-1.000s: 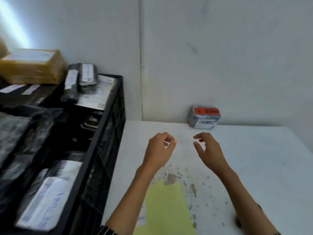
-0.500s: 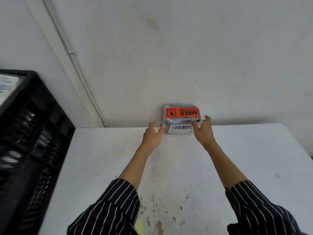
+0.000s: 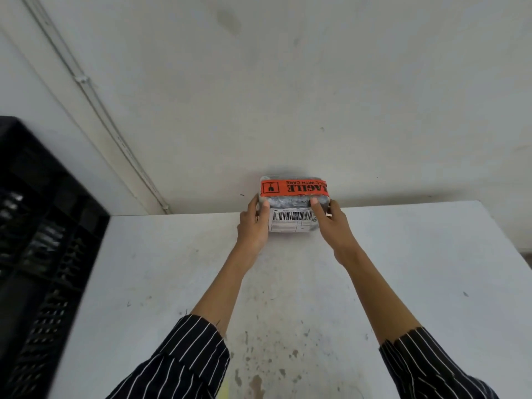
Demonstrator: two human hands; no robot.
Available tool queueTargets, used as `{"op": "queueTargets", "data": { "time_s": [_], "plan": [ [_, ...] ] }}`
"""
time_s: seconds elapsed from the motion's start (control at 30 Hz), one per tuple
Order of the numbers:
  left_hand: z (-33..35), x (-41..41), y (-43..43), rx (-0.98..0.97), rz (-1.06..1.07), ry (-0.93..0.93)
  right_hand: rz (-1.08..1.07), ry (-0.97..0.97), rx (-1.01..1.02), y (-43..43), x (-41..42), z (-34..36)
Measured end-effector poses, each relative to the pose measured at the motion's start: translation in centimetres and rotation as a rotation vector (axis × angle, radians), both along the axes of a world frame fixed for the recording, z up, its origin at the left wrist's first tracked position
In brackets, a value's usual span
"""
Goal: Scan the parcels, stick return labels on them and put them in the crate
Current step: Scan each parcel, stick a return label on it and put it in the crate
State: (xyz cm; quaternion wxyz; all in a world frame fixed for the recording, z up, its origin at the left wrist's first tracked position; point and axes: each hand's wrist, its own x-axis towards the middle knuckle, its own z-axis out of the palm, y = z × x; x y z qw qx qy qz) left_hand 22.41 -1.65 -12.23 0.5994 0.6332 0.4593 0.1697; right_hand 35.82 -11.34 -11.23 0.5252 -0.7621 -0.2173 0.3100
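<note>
A small grey-wrapped parcel [image 3: 292, 204] with an orange fragile tape strip and a white barcode label sits at the far edge of the white table [image 3: 403, 283], against the wall. My left hand [image 3: 253, 226] grips its left end, thumb on top. My right hand [image 3: 331, 223] grips its right end, thumb over the top face. A black plastic crate [image 3: 43, 240] stands at the left; its inside is out of view.
The grey wall [image 3: 288, 82] rises directly behind the parcel, with a thin conduit running diagonally down to the table's back left corner. Brown stains mark the table near its front edge. A sliver of yellow paper [image 3: 223, 391] shows at the bottom.
Both hands reached forward from mid-table to the parcel and closed round its two ends. My view swung right, so the crate's contents left the frame.
</note>
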Motion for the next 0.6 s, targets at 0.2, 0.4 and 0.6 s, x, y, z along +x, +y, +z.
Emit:
{"op": "queueTargets", "data": {
  "time_s": [0.2, 0.4, 0.6],
  "plan": [
    [2.8, -5.5, -4.0, 0.021, 0.144, -0.035, 0.035, -0.051, -0.009, -4.2, -5.3, 1.6],
    [6.7, -11.9, -9.8, -0.02, 0.105, -0.223, -0.078, -0.005, 0.093, -10.7, -14.1, 4.9],
    [8.2, -18.9, -15.9, -0.06, -0.022, -0.198, -0.119, 0.099, 0.177, -16.8, -20.8, 7.6]
  ]
}}
